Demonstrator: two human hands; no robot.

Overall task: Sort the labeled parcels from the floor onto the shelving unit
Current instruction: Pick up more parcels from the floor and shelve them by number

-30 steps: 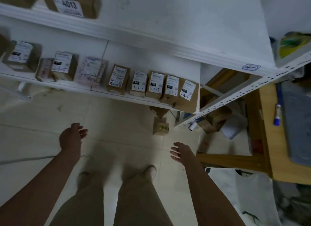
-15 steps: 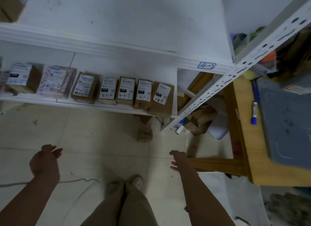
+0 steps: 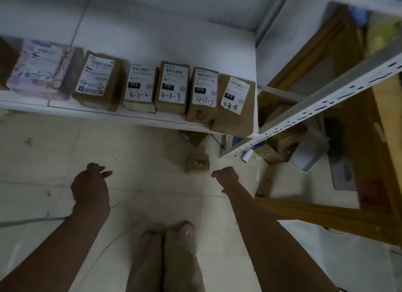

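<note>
- The shelving unit [image 3: 326,109] is filling more of the view than a second ago, as the person is leaning in lower.
- Labeled parcels [image 3: 171,89] are standing in a row on its lower shelf [image 3: 108,114], handwritten codes facing out.
- The left hand [image 3: 89,187], in front of that shelf, is hanging loosely apart, holding nothing.
- The right hand [image 3: 226,176] is closing in below the shelf's right end, empty; blur is hiding its fingers, so I cannot tell their set.
- A small brown parcel [image 3: 196,163] is lying on the floor [image 3: 65,150] just below that shelf's edge, likely the next pick.
</note>
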